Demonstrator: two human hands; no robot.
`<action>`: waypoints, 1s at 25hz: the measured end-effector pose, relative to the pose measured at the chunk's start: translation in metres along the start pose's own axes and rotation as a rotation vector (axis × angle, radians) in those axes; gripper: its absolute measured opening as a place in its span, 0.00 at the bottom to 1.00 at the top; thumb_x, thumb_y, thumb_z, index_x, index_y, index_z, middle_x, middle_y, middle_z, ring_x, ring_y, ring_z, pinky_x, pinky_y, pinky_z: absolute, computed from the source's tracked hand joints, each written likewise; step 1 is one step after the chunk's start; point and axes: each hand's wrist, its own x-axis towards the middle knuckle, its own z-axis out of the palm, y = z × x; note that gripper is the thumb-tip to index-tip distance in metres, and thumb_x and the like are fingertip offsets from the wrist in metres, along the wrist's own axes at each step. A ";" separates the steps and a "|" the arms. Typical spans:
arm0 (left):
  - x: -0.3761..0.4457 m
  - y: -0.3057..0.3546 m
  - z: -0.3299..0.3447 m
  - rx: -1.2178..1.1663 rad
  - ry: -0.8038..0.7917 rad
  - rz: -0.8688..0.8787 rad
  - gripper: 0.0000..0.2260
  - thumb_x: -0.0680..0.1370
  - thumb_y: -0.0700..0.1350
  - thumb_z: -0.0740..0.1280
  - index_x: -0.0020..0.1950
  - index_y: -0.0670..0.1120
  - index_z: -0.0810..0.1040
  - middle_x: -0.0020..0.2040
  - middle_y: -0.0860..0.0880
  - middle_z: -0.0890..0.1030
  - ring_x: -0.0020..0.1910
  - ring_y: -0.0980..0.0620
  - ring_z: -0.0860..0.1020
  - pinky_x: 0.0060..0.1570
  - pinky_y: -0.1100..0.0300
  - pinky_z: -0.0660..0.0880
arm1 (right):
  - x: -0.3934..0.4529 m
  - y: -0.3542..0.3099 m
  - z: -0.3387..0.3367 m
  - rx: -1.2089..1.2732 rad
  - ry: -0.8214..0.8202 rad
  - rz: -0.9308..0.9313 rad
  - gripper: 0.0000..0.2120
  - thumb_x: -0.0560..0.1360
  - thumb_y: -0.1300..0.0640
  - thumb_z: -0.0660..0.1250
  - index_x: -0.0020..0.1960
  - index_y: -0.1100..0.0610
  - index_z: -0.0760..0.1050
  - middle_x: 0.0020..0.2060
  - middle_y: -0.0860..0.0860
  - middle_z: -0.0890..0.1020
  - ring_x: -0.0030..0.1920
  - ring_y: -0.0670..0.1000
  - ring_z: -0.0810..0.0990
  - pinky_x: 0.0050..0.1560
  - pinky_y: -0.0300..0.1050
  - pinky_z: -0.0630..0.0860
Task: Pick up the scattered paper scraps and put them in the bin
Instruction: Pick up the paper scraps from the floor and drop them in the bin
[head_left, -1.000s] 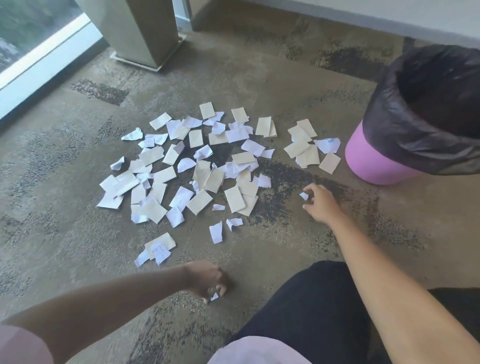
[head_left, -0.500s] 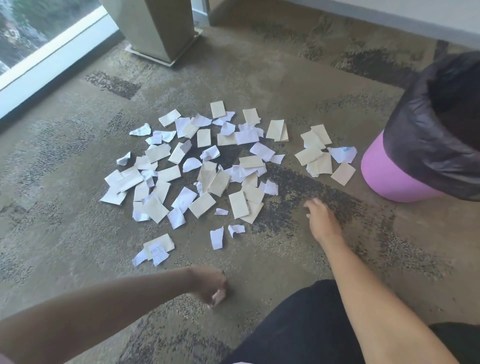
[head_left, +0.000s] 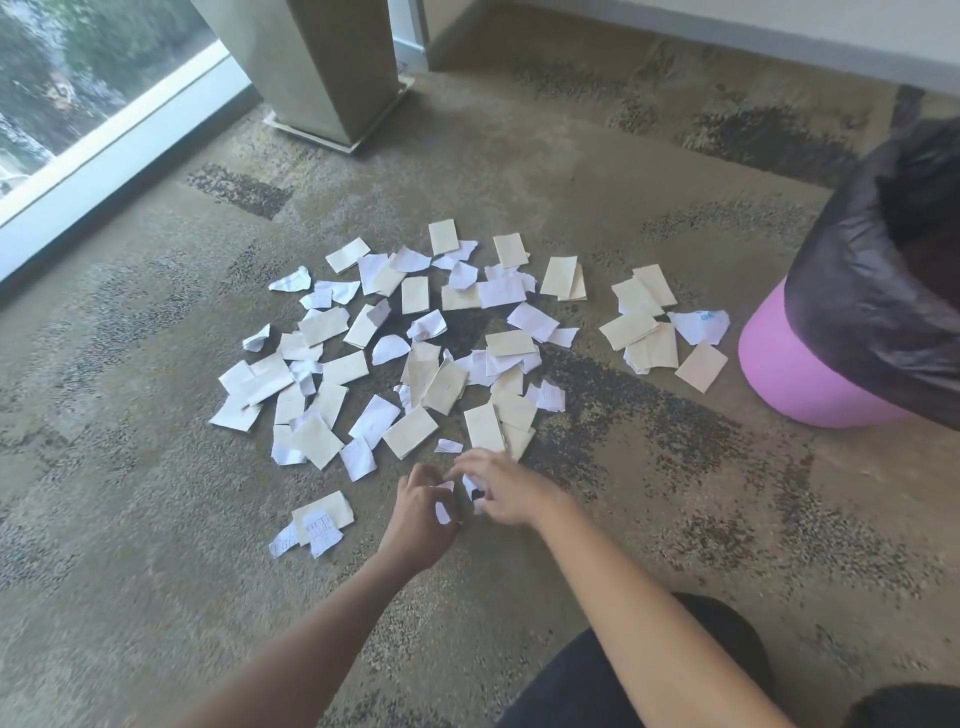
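Note:
Several white and cream paper scraps (head_left: 415, 364) lie scattered on the carpet, a smaller cluster (head_left: 654, 332) sitting close to the bin. The pink bin (head_left: 789, 374), lined with a black bag (head_left: 852, 291), stands at the right edge. Both hands meet at the near edge of the pile. My left hand (head_left: 421, 514) has its fingers curled round a small white scrap (head_left: 443, 506). My right hand (head_left: 506, 491) pinches another white scrap (head_left: 470, 487) right beside it. Blur hides the fingertips' exact hold.
A beige pillar base (head_left: 332, 78) stands at the back, beside a window (head_left: 93, 93) with a white sill on the left. A wall runs along the back right. My dark-clothed knee (head_left: 649, 665) is at the bottom. Separate scraps (head_left: 317, 522) lie left of my hands.
Both hands have moved inward and now meet at the pile's near edge: the left came forward from near my knee, the right came left from the dark carpet patch. The camera shifted slightly.

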 end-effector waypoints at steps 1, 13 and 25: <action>0.004 0.002 -0.001 -0.024 -0.002 -0.003 0.15 0.65 0.41 0.77 0.29 0.59 0.78 0.50 0.52 0.72 0.51 0.55 0.72 0.53 0.62 0.65 | 0.004 -0.001 0.008 -0.075 -0.015 -0.001 0.23 0.75 0.65 0.69 0.66 0.50 0.73 0.67 0.44 0.68 0.58 0.52 0.78 0.57 0.50 0.75; 0.026 0.019 -0.007 0.009 -0.161 -0.175 0.09 0.66 0.41 0.65 0.27 0.52 0.78 0.35 0.50 0.84 0.40 0.50 0.81 0.41 0.61 0.76 | 0.023 0.014 -0.012 0.317 0.537 0.208 0.09 0.79 0.63 0.64 0.57 0.57 0.77 0.49 0.52 0.79 0.42 0.43 0.78 0.45 0.35 0.76; 0.083 0.002 -0.066 -0.034 0.324 -0.238 0.09 0.72 0.33 0.65 0.38 0.45 0.80 0.46 0.47 0.80 0.45 0.44 0.79 0.42 0.57 0.72 | 0.044 0.049 -0.010 -0.381 0.096 0.166 0.51 0.69 0.28 0.65 0.79 0.42 0.39 0.78 0.52 0.35 0.79 0.62 0.44 0.74 0.64 0.61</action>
